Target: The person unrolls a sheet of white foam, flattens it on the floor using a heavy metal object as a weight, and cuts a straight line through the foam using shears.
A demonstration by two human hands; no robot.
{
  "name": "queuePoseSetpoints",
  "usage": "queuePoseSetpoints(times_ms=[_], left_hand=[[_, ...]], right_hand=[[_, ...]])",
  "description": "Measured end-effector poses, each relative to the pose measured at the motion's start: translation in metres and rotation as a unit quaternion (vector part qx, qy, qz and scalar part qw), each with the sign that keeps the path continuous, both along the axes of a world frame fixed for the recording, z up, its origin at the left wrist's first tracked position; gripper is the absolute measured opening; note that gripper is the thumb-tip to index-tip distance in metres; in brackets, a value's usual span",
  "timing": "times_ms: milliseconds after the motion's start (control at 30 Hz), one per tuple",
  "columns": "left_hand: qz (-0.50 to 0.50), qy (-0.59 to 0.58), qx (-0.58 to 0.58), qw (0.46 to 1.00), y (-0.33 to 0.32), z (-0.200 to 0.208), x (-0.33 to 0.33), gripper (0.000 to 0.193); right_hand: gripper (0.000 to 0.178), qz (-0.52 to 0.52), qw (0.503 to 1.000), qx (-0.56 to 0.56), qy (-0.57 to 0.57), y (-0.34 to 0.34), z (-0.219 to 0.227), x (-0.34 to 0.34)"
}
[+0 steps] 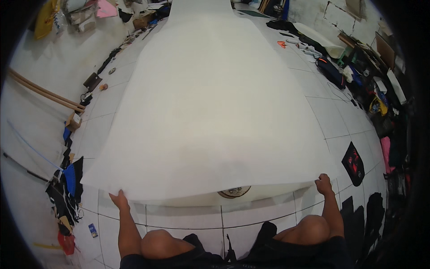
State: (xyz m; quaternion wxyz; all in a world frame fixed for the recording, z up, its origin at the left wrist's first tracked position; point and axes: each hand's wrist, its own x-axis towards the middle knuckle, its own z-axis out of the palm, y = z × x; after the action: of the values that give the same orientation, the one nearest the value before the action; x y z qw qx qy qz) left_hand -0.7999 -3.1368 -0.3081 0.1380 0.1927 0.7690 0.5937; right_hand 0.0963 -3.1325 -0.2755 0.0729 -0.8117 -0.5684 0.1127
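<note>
Left hand [119,200], right hand [323,184]: fingers clamped on near edge of long, smooth, thin white sheet [210,103]; tiled floor [322,117] beneath.

two brown poles [45,89], left | cardboard box [73,121] | black-and-red piece [354,164], right

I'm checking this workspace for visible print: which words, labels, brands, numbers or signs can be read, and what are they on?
None can be read reliably.
Dark clothing at the lower edge: tiny light lettering, too small to read.
Black piece with red marks on the floor at right: details too small to read.
Small blue item on the floor at left: any print too small to read.
White sheet: no lettering visible.
</note>
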Motion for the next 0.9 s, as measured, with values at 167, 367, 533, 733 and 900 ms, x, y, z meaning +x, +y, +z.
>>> queuePoseSetpoints(times_ms=[167, 367, 533, 733, 900], left_hand=[[-0.013, -0.030, 0.053, 0.998, 0.001, -0.001, 0.007, 0.064], [0.000, -0.035, 0.085, 0.996, 0.027, 0.021, 0.003, 0.067], [0.062, -0.013, 0.099, 0.993, 0.062, 0.033, -0.030, 0.070], [0.112, -0.058, 0.084, 0.988, 0.067, 0.028, -0.034, 0.072], [0.145, -0.168, 0.052, 0.974, 0.058, -0.008, 0.005, 0.074]], right_hand=[[0.024, -0.030, 0.995, -0.086, -0.045, 0.006, -0.001, 0.000], [0.025, -0.020, 0.991, 0.130, -0.006, 0.007, 0.001, -0.007], [0.016, -0.013, 0.982, 0.188, -0.002, 0.025, 0.019, -0.040], [0.014, -0.001, 0.989, 0.143, -0.048, 0.027, 0.052, -0.047], [0.015, 0.016, 0.991, 0.042, -0.129, 0.034, 0.077, -0.027]])
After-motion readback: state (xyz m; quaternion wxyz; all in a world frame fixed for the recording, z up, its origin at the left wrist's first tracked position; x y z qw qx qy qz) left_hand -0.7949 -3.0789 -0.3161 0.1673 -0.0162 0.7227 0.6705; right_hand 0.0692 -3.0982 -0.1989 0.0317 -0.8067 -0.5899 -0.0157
